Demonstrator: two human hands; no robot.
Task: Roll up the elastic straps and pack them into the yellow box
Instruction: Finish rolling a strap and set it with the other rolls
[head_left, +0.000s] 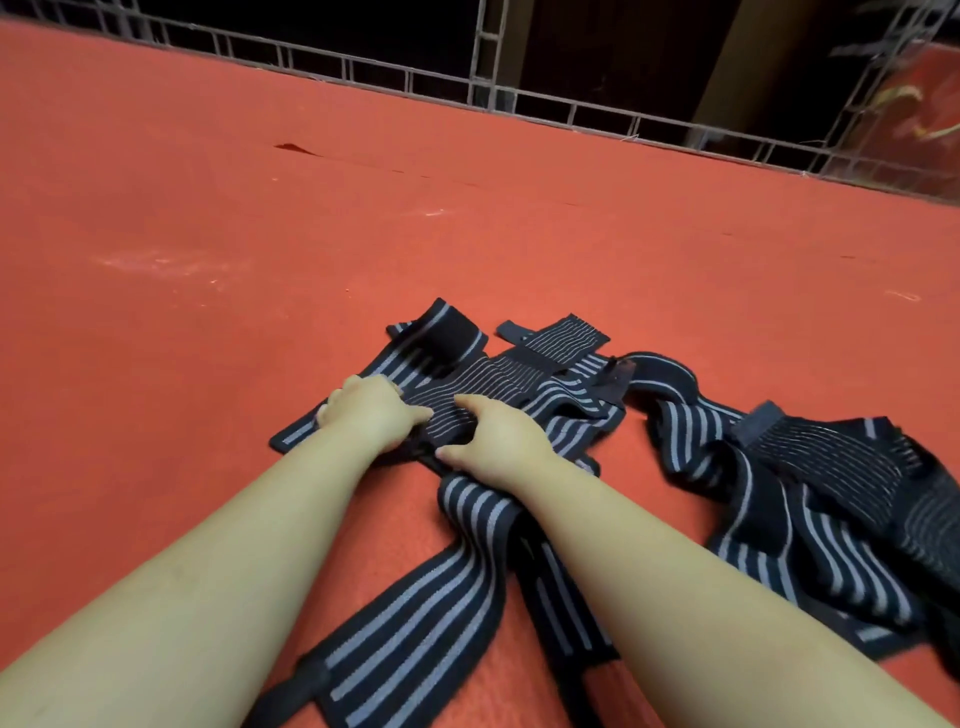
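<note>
**Both hands on the strap pile, red carpet floor**

Nearest the camera, a broad black strap with grey lengthwise stripes (410, 623) is seen lying flat on the red carpet (208, 291), running from the lower frame edge up between two bare forearms toward the hands. Its near end is finished with a dark tab at the bottom edge of the view.

The left hand (371, 410) is placed on the middle of the pile of elastic straps (498, 384), fingers curled down onto a finely ribbed black band (467, 400); whether the band is actually gripped cannot be told, since the fingertips are hidden. The right hand (498, 431) is set just beside it on the same band, thumb stretched toward the left hand, fingers bent over the fabric on the far side. A firm grasp cannot be confirmed for it either.

Several straps are noted overlapping under and beyond the hands, some with wide grey stripes, some with thin pale ribbing. A folded end (447, 332) stands slightly raised at the far side of the pile. A second tangled heap of straps (821, 499) lies to the right, joined to the first by a looping striped length.

A metal grid railing (519, 98) borders the far edge of the carpet, with darkness beyond.
</note>
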